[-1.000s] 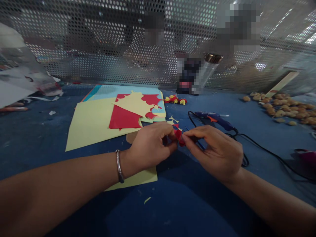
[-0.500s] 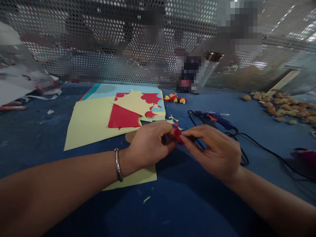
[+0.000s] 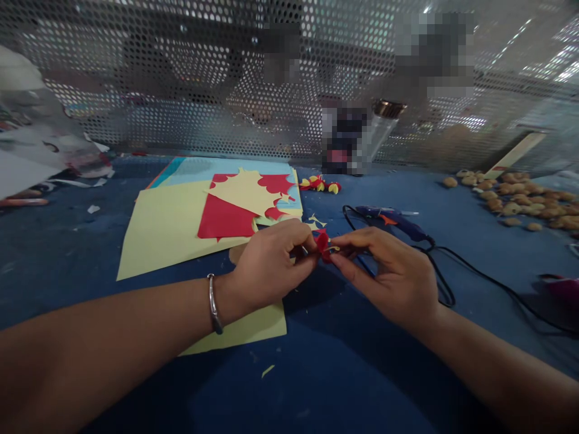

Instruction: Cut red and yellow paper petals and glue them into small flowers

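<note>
Between my two hands is a small folded red paper piece, with a thin pale strip or edge showing at its right. My left hand, with a silver bracelet at the wrist, pinches it from the left. From the right, my right hand has thumb and forefinger closed at the piece's other side. Just behind the fingertips lie yellow and red paper scraps. Finished-looking red and yellow paper pieces sit in a cluster farther back.
Cut red paper and yellow sheets lie left of centre. A blue glue gun with a black cord rests to the right. Peanut-like shells are heaped at far right. A perforated metal panel stands along the back.
The red paper piece has turned slightly between my fingers, and a pale curved edge now shows at its right. Both hands stay in nearly the same place.
</note>
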A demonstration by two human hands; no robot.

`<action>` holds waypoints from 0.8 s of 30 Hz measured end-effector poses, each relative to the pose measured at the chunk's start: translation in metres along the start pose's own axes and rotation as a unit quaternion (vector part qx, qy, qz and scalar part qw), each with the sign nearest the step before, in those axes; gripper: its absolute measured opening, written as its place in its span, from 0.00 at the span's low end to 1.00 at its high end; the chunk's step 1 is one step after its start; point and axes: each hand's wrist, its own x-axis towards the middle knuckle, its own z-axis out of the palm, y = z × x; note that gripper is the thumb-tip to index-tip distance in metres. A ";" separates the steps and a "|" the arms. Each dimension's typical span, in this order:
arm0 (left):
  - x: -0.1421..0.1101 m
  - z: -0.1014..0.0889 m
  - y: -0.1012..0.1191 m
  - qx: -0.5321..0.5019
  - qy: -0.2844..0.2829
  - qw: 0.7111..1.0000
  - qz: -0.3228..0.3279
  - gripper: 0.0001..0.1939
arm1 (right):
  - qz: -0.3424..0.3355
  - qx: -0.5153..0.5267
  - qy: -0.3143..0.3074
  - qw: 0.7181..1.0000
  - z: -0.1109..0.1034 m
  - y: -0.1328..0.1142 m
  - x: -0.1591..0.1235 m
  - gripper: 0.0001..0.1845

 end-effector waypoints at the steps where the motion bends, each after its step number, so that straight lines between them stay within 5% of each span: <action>1: 0.000 0.000 -0.001 -0.002 0.000 1.000 0.006 0.06 | -0.001 -0.001 -0.003 1.000 0.000 0.000 0.000 0.07; 24: 0.000 0.001 -0.004 0.016 -0.034 0.999 0.021 0.07 | -0.050 -0.052 -0.026 0.997 -0.007 0.000 0.001 0.08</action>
